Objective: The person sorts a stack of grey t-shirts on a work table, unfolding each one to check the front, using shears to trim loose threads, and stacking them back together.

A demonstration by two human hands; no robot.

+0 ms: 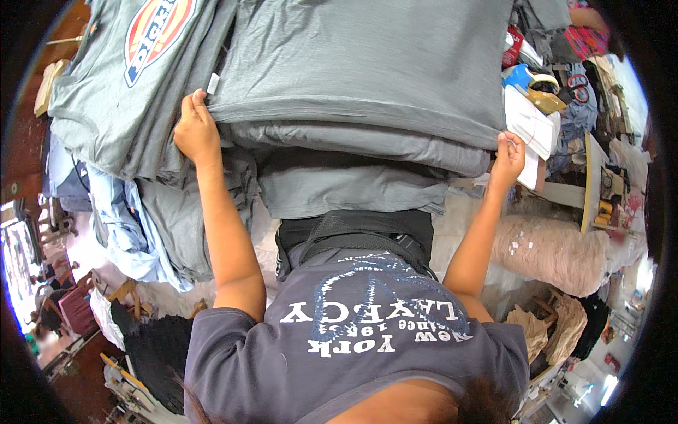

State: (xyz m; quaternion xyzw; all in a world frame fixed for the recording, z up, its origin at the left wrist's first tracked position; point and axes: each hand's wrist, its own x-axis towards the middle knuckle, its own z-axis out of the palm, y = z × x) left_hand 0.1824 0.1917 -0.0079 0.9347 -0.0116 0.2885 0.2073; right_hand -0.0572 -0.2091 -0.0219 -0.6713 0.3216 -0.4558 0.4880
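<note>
A grey T-shirt (367, 56) lies spread on top of a stack of grey garments, its hem toward me. My left hand (197, 133) pinches the hem's left corner, close to a small white tag (213, 83). At the right corner of the same hem, my right hand (508, 159) grips the cloth between thumb and fingers. The hem is stretched fairly straight between both hands. Below it, more folded grey shirts (353, 185) hang over the front edge. To the left rests another pile of grey shirts (106, 106), the top one bearing a red, white and blue oval print.
Right of the stack are white papers (528, 124), a tape roll (544, 83) and scissors with red-rimmed handles (578, 88). A large wrapped pinkish bundle (551, 254) sits lower right. Light blue cloth (131, 226) hangs at the left. Sewing tables and heaped fabric surround me.
</note>
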